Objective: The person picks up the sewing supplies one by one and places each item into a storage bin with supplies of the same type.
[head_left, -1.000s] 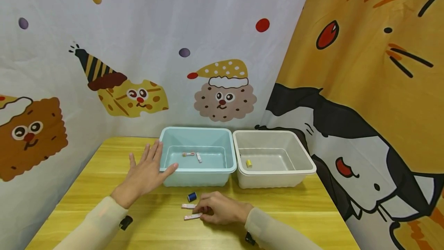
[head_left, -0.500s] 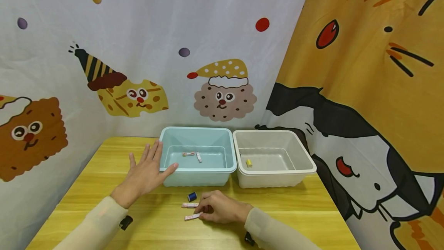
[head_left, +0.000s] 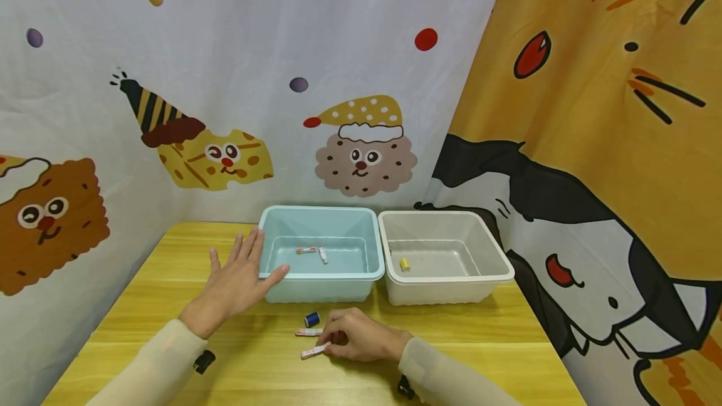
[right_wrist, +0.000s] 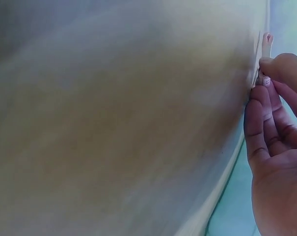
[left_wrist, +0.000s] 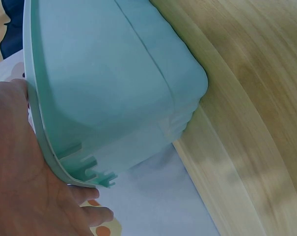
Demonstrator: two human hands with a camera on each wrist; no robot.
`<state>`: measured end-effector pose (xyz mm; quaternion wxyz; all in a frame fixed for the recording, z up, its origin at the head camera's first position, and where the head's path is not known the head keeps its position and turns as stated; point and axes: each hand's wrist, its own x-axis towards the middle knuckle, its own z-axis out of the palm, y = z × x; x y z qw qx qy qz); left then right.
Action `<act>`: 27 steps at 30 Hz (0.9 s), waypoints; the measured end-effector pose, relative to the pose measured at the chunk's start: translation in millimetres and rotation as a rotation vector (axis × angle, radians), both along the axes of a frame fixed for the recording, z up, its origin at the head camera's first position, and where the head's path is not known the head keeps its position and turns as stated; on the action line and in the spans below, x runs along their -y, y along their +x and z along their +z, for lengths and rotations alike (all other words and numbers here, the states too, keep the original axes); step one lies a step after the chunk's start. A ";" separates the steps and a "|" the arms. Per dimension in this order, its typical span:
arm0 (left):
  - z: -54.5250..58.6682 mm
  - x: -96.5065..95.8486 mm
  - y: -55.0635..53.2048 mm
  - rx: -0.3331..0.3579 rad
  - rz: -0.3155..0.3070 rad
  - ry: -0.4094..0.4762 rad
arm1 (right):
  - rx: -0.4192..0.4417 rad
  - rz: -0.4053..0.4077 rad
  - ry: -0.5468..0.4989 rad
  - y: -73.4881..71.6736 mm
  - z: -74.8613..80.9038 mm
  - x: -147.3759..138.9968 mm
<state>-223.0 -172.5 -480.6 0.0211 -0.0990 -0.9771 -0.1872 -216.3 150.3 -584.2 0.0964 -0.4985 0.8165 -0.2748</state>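
Note:
My left hand (head_left: 231, 284) rests with straight, spread fingers on the left front corner of a light blue plastic bin (head_left: 321, 289); the left wrist view shows the palm against the bin's rim (left_wrist: 38, 123). My right hand (head_left: 361, 337) is low over the table, its thumb and fingertips pinching the right end of a small white, pink-patterned clothespin (head_left: 313, 352). One end of this clothespin (right_wrist: 267, 44) sticks out past the thumb in the right wrist view. Just behind it lies a second clothespin (head_left: 307, 333), its right end at my fingers. A dark blue thread spool (head_left: 312, 319) lies beyond that.
Two small clothespins, one reddish (head_left: 306, 250) and one white (head_left: 323, 255), lie inside the blue bin. Beside it stands a cream bin (head_left: 451, 293) holding a yellow spool (head_left: 405, 265). A printed cloth (head_left: 225, 49) hangs behind the wooden table (head_left: 141, 306).
The pinched clothespin has tilted slightly and shifted a little to the right, with the right hand's fingers rising slightly. The left hand has stayed on the bin.

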 end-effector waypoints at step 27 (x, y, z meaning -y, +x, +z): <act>-3.1 0.7 -0.3 -0.006 0.000 0.001 | -0.063 -0.088 -0.097 2.9 26.8 -8.7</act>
